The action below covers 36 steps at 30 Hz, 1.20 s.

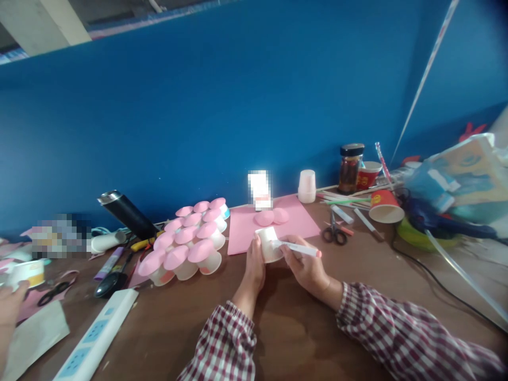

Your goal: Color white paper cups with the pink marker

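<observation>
My left hand (pixel 256 260) grips a small white paper cup (pixel 269 244) by its left side, above the brown table. In my right hand (pixel 307 267) is a white marker pen (pixel 297 247) with a reddish end pointing right; its other end meets the cup's side. Just beyond the cup lies a pink paper sheet (pixel 299 211) with two pink paper discs (pixel 265 217) on it. To the left stand several paper cups (pixel 210 263) in rows, each topped with a shallow pink paper cone (pixel 201 250).
Black scissors (pixel 334 234), markers and a tipped red cup (pixel 384 206) lie to the right. A stack of white cups (pixel 307 186) and a lidded jar (pixel 351 169) stand behind. On the left are a power strip (pixel 97 336), a black flask (pixel 129 214) and another person's hand (pixel 11 304).
</observation>
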Available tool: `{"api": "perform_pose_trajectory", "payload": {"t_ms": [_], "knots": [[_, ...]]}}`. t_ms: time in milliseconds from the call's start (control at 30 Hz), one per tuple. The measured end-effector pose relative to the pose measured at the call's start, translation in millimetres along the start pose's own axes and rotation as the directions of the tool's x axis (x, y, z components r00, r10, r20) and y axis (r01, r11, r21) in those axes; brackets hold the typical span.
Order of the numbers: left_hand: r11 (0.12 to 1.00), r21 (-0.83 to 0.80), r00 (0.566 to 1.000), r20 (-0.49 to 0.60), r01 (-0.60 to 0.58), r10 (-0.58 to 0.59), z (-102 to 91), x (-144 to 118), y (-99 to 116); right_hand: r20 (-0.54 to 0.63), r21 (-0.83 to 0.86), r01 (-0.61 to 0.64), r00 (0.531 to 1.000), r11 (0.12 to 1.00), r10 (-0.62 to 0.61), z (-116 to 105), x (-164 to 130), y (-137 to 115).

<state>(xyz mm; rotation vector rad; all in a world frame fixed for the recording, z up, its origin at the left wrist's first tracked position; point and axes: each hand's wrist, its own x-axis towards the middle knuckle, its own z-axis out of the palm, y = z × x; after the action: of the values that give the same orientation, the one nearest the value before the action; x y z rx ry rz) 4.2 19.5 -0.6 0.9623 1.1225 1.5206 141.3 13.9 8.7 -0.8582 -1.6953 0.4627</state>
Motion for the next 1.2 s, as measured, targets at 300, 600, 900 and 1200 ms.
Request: {"api": "perform_pose_trajectory", "payload": {"t_ms": [300, 600, 900, 1200], "knots": [[0.999, 0.034, 0.994, -0.105, 0.025, -0.021, 1.1, 3.2, -7.7, 0.004, 0.009, -0.032, 0.999, 0.999, 0.032, -0.4, -0.5, -0.5], [0.984, 0.177, 0.998, -0.063, 0.015, -0.003, 3.3, -2.7, 0.6, -0.011, -0.001, -0.032, 0.999, 0.999, 0.032, 1.0, -1.2, 2.9], [0.961, 0.271, 0.999, -0.002, -0.048, 0.051, 4.9, -5.1, 2.2, -0.039, -0.031, -0.003, 0.999, 1.0, 0.001, 1.1, -0.2, 1.1], [0.961, 0.263, 0.996, -0.003, -0.083, 0.087, 3.0, -6.4, 1.7, -0.074, 0.042, -0.014, 0.997, 0.999, 0.017, 1.1, -1.1, 3.7]]}}
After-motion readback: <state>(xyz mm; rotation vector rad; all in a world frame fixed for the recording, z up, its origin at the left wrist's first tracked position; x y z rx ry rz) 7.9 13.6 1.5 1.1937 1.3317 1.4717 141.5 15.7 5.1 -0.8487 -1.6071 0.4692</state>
